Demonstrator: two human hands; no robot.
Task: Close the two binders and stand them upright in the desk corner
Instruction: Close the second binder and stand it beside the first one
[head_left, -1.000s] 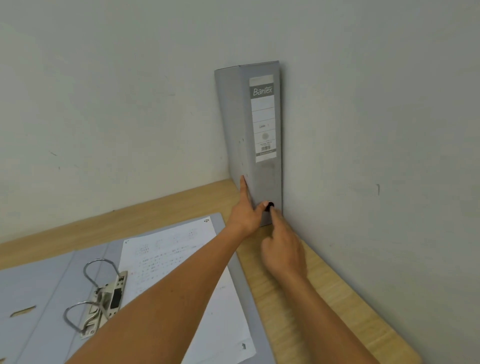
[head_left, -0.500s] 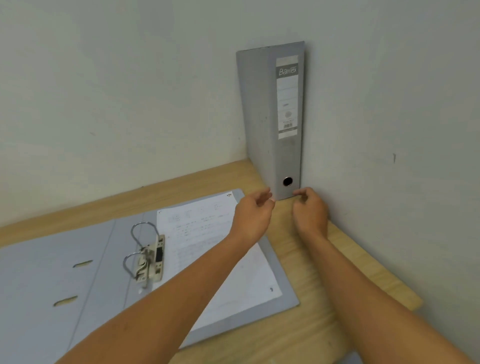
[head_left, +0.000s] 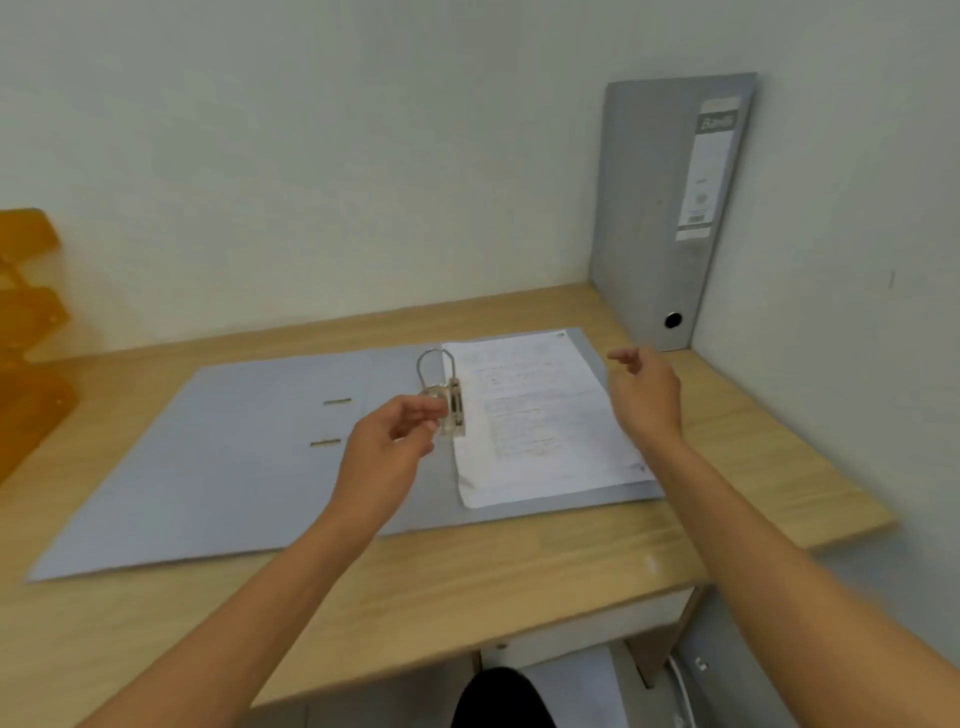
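Note:
A grey binder (head_left: 657, 208) stands upright and closed in the desk corner, its labelled spine facing me. A second, blue-grey binder (head_left: 218, 447) lies open flat on the wooden desk (head_left: 519, 566), with metal rings (head_left: 441, 384) in its middle and a stack of printed sheets (head_left: 540, 415) on its right half. My left hand (head_left: 387, 449) hovers just left of the ring mechanism, fingers curled loosely, holding nothing. My right hand (head_left: 647, 392) hangs over the right edge of the sheets, fingers apart, empty and clear of the upright binder.
Orange plastic trays (head_left: 26, 322) are stacked at the far left by the wall. Walls (head_left: 831, 260) bound the desk at the back and right. The desk's front edge runs below my arms, with floor and a white cable under it.
Both hands have drawn back from the upright binder's base toward the open binder. My view has swung left and pulled away, so the whole open binder shows.

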